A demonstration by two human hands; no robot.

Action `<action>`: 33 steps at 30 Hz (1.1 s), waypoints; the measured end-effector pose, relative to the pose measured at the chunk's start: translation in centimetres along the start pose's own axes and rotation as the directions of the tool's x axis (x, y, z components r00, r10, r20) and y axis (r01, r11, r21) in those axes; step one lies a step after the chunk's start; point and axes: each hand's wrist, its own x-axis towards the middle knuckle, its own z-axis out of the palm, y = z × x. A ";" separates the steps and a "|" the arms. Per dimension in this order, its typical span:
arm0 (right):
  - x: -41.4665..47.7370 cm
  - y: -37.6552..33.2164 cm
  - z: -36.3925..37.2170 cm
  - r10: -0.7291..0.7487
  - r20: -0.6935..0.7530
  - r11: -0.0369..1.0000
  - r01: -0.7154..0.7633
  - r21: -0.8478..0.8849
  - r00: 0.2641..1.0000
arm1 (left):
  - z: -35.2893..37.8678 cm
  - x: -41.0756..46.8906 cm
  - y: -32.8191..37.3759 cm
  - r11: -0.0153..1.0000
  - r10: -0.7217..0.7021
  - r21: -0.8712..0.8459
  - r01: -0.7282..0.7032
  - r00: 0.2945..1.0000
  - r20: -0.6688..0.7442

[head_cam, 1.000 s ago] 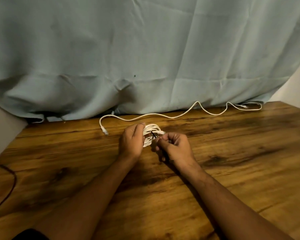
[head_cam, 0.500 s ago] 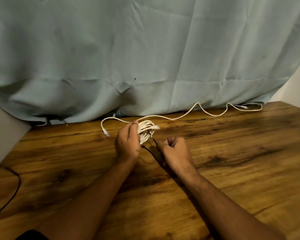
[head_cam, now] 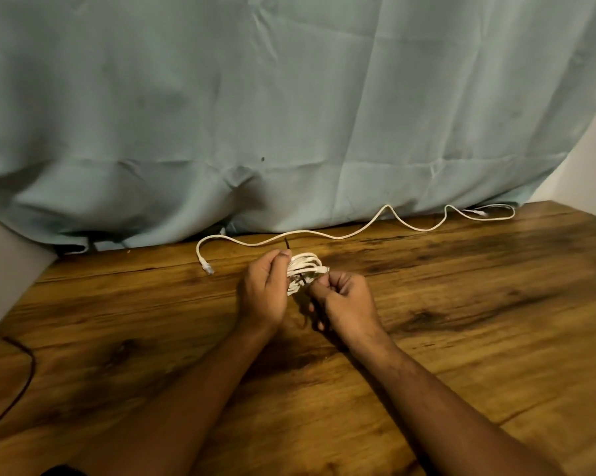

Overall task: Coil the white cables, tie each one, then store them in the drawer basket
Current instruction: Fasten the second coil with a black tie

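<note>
A coiled white cable (head_cam: 305,271) sits between my hands just above the wooden table (head_cam: 461,304). My left hand (head_cam: 264,292) grips the coil's left side and pinches one end of a thin black tie (head_cam: 287,244), which sticks up past my fingertips. My right hand (head_cam: 346,302) is closed on the tie's other end at the coil's lower right. A second white cable (head_cam: 355,233) lies uncoiled along the table's back edge, with one plug (head_cam: 207,268) at the left and the other end at the far right. No drawer basket is in view.
A pale blue-green cloth (head_cam: 289,115) hangs behind the table and covers whatever is behind it. A dark cord (head_cam: 21,379) curves over the table's left edge. Bare wood stretches to the right of my hands.
My right hand has come back up against the coil with the tie. One end of the tie now pokes up above my left fingers.
</note>
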 end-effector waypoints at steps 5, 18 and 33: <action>-0.3 -0.3 -0.2 -0.037 0.061 0.993 0.030 0.116 0.997 | 0.0 -0.1 -0.1 0.999 -0.043 0.016 0.043 0.999 0.026; -0.2 -0.4 -0.6 -0.115 0.049 0.969 0.101 0.225 0.992 | -0.3 -0.4 0.5 0.992 0.081 0.083 -0.090 0.991 0.102; -1.1 -2.3 -2.3 -0.129 0.167 0.936 0.064 0.347 0.978 | -1.5 0.6 -0.1 0.957 0.135 0.246 -0.153 0.987 0.090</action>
